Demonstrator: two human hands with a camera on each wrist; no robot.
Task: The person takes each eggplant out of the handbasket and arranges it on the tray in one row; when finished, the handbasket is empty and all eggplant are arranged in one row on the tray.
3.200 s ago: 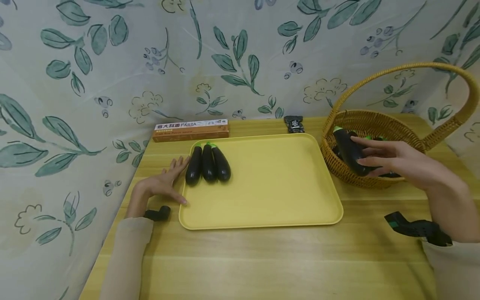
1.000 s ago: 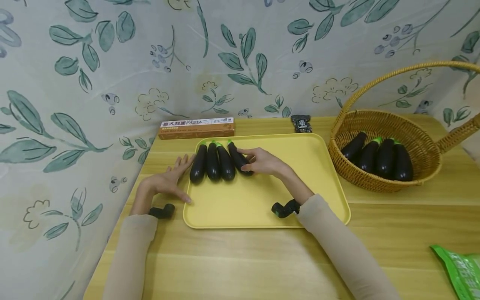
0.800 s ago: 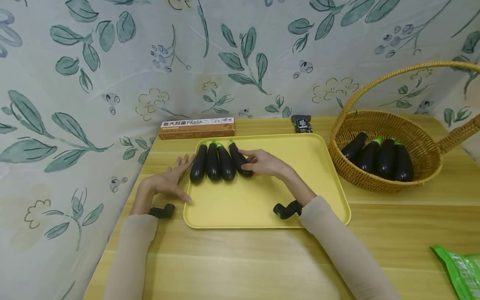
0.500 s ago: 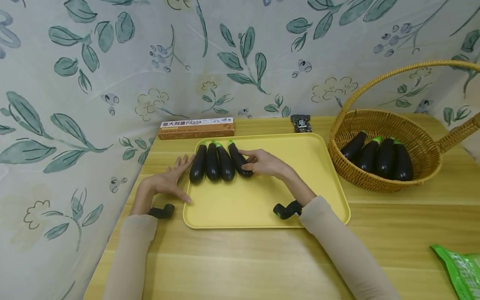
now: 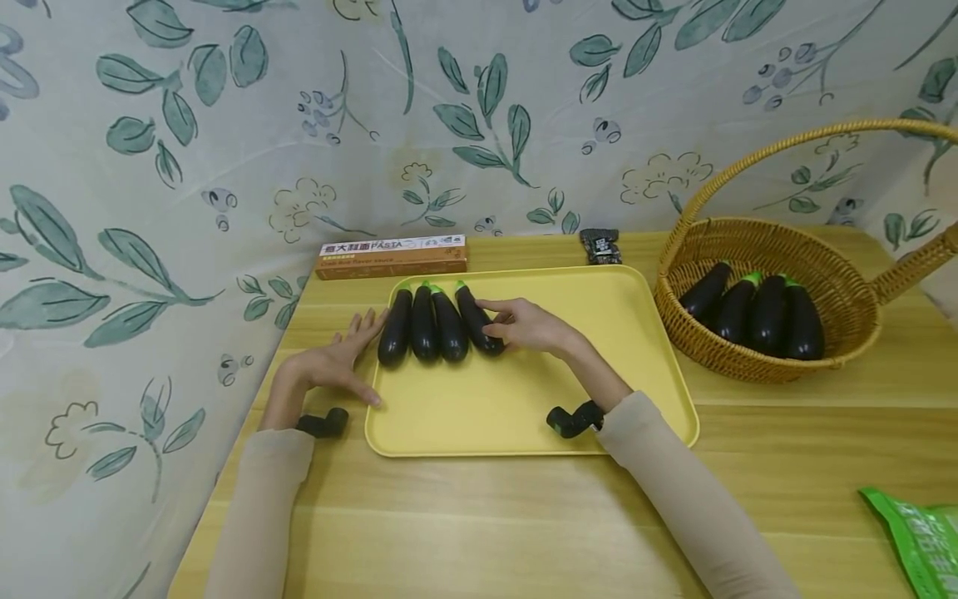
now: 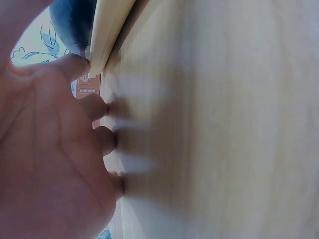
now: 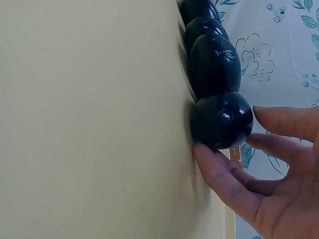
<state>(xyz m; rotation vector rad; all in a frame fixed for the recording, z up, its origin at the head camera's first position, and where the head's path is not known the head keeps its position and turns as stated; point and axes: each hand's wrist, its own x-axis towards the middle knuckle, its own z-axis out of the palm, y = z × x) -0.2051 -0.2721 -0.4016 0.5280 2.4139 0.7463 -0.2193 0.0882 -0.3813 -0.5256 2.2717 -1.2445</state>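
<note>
Several dark eggplants (image 5: 423, 324) lie side by side at the left end of a yellow tray (image 5: 554, 391). My right hand (image 5: 527, 324) holds the rightmost eggplant (image 5: 475, 319), which rests on the tray with its green stem end pointing away from me. In the right wrist view, thumb and fingers sit on both sides of that eggplant (image 7: 222, 122). Spread out at the tray's left rim, my left hand (image 5: 329, 366) touches the edge with its thumb. The left wrist view shows its fingertips (image 6: 105, 140) down on the wooden table.
At the right stands a wicker basket (image 5: 763, 366) with a tall handle and several eggplants (image 5: 769, 316) inside. Behind the tray are a pasta box (image 5: 392, 256) and a small black packet (image 5: 601, 246). A green packet (image 5: 916, 532) lies at the lower right.
Since about three seconds ago, my right hand has brought an eggplant leftward from the basket to the tray, beside the others. Over the last second both hands stay almost still.
</note>
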